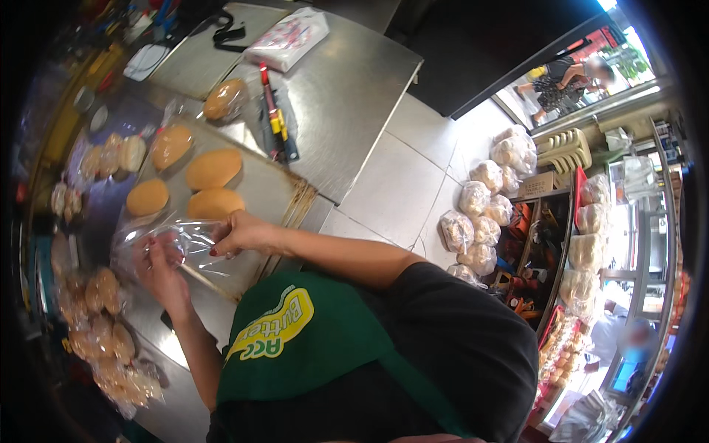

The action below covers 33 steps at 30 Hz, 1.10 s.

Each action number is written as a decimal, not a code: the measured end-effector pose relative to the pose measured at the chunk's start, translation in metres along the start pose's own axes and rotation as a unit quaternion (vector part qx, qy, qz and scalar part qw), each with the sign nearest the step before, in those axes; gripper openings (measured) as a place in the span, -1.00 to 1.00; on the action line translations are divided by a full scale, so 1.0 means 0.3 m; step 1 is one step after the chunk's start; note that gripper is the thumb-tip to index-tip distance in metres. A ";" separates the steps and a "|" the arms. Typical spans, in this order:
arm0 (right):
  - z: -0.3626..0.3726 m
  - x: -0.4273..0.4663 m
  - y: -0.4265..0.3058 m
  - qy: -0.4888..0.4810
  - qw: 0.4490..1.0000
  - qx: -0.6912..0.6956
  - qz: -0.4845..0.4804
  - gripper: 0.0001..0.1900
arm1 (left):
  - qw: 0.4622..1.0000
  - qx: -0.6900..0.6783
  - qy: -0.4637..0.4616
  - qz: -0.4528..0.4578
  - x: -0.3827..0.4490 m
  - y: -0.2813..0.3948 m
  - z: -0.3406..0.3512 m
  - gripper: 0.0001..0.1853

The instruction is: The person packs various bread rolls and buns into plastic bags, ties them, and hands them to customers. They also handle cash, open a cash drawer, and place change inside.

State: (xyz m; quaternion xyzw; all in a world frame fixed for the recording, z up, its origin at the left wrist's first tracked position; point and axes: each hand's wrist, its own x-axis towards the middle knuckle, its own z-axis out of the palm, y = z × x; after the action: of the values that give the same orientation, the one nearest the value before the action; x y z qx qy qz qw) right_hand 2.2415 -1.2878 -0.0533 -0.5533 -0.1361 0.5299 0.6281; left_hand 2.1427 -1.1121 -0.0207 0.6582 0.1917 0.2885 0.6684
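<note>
A clear plastic bag (pixel 194 235) is stretched sideways between my two hands over a metal tray. My right hand (pixel 243 235) pinches its right end between thumb and fingers. At its left part is my left hand (pixel 163 277), its fingers seen through the film; whether they are inside or behind it I cannot tell. Just beyond the bag, golden-brown bread buns lie on the tray (pixel 260 188): a front bun (pixel 213 204) partly hidden by my right hand, a larger bun (pixel 215 169) behind it, a left bun (pixel 148 197), and a bagged bun (pixel 173 147) farther back.
Another bagged bun (pixel 224 98), a red and yellow tool (pixel 272 113) and a white printed package (pixel 288 39) lie on the steel table (pixel 360 83). Bagged bread (pixel 102 338) is piled at left. More bags (pixel 474 198) stand at right; people are in the background.
</note>
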 end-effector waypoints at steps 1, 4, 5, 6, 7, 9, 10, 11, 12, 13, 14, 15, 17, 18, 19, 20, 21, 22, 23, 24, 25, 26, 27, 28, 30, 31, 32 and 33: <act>-0.024 -0.001 0.013 0.014 0.993 0.119 -0.020 -0.67 | 0.999 -0.011 0.030 -0.003 0.020 -0.008 0.014 -0.80; -0.091 0.028 0.062 0.070 0.926 0.369 -0.048 -0.79 | 0.993 -0.059 0.095 -0.023 0.045 -0.032 0.070 -0.78; -0.107 0.051 0.069 0.076 0.905 0.411 -0.085 -0.81 | 0.993 -0.059 0.096 -0.021 0.040 -0.046 0.095 -0.78; -0.117 0.070 0.075 0.082 0.881 0.450 -0.122 -0.82 | 0.991 -0.058 0.116 -0.025 0.028 -0.061 0.115 -0.79; -0.119 0.087 0.078 0.107 0.878 0.455 -0.102 -0.83 | 0.990 -0.062 0.126 -0.022 0.016 -0.080 0.130 -0.79; -0.112 0.114 0.072 0.130 0.865 0.476 -0.088 -0.84 | 0.987 -0.088 0.133 -0.009 -0.011 -0.124 0.131 -0.78; -0.105 0.123 0.064 0.166 0.870 0.462 -0.046 -0.85 | 0.988 -0.107 0.110 0.024 -0.022 -0.145 0.115 -0.78; -0.102 0.128 0.054 0.177 0.871 0.456 -0.034 -0.86 | 0.984 -0.115 0.138 -0.005 -0.030 -0.164 0.090 -0.76; -0.095 0.134 0.042 0.180 0.874 0.451 0.018 -0.87 | 0.981 -0.128 0.146 -0.008 -0.031 -0.177 0.056 -0.74; -0.099 0.139 0.029 0.180 0.885 0.427 -0.038 -0.90 | 0.978 -0.147 0.147 0.004 -0.042 -0.181 0.019 -0.72; -0.113 0.144 0.015 0.175 0.898 0.402 -0.037 -0.94 | 0.976 -0.132 0.169 -0.018 -0.021 -0.177 -0.019 -0.61; -0.124 0.153 -0.001 0.176 0.935 0.276 -0.136 -0.96 | 0.981 -0.054 0.185 0.005 -0.029 -0.157 -0.053 -0.52; -0.129 0.171 -0.031 0.182 0.957 0.057 -0.219 -0.92 | 0.959 0.165 0.208 0.099 -0.001 -0.098 -0.076 -0.32; -0.116 0.180 -0.043 0.199 0.951 -0.031 -0.234 -0.88 | 0.923 0.297 0.202 0.137 0.024 -0.055 -0.076 -0.21; -0.091 0.186 -0.054 0.175 0.934 -0.136 -0.280 -0.86 | 0.920 0.345 0.085 0.163 0.024 0.008 -0.072 -0.13; -0.063 0.187 -0.065 0.159 0.897 -0.232 -0.341 -0.83 | 0.936 0.312 -0.017 0.160 0.036 0.063 -0.047 -0.23; -0.032 0.180 -0.075 0.137 0.836 -0.316 -0.427 -0.80 | 0.926 0.320 -0.130 0.151 0.049 0.105 -0.017 -0.30; -0.009 0.167 -0.087 0.096 0.845 -0.346 -0.396 -0.79 | 0.907 0.317 -0.232 0.148 0.065 0.131 0.013 -0.36; 0.006 0.151 -0.101 0.052 0.841 -0.372 -0.391 -0.78 | 0.902 0.307 -0.272 0.134 0.074 0.153 0.035 -0.45; 0.010 0.136 -0.118 0.013 0.832 -0.397 -0.387 -0.76 | 0.896 0.297 -0.306 0.125 0.080 0.170 0.045 -0.55; 0.004 0.117 -0.130 0.003 0.866 -0.354 -0.352 -0.78 | 0.901 0.302 -0.307 0.060 0.082 0.173 0.049 -0.60; -0.014 0.100 -0.141 -0.005 0.897 -0.310 -0.313 -0.80 | 0.902 0.302 -0.308 -0.007 0.082 0.167 0.047 -0.65; -0.040 0.089 -0.150 -0.010 0.925 -0.266 -0.272 -0.82 | 0.901 0.297 -0.307 -0.072 0.079 0.152 0.041 -0.70; -0.068 0.072 -0.149 -0.011 0.938 -0.239 -0.251 -0.84 | 0.906 0.285 -0.302 -0.081 0.073 0.130 0.037 -0.74; -0.121 0.045 -0.132 -0.017 0.959 -0.182 -0.219 -0.89 | 0.917 0.248 -0.299 -0.094 0.049 0.079 0.038 -0.80; -0.143 0.038 -0.125 0.003 0.959 -0.209 -0.190 -0.91 | 0.931 0.236 -0.275 -0.047 0.040 0.051 0.056 -0.81; -0.154 0.035 -0.116 0.019 0.956 -0.231 -0.178 -0.92 | 0.939 0.219 -0.263 0.007 0.030 0.027 0.078 -0.81; -0.163 0.030 -0.113 0.053 0.954 -0.260 -0.138 -0.93 | 0.945 0.218 -0.243 0.019 0.018 0.008 0.100 -0.80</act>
State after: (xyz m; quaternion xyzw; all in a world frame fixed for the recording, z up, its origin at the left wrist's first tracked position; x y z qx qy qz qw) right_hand 2.2996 -1.3016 -0.0458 -0.7005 -0.3109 0.3545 0.5358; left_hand 2.1657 -1.1319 -0.0159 0.8414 0.0685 0.0836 0.5295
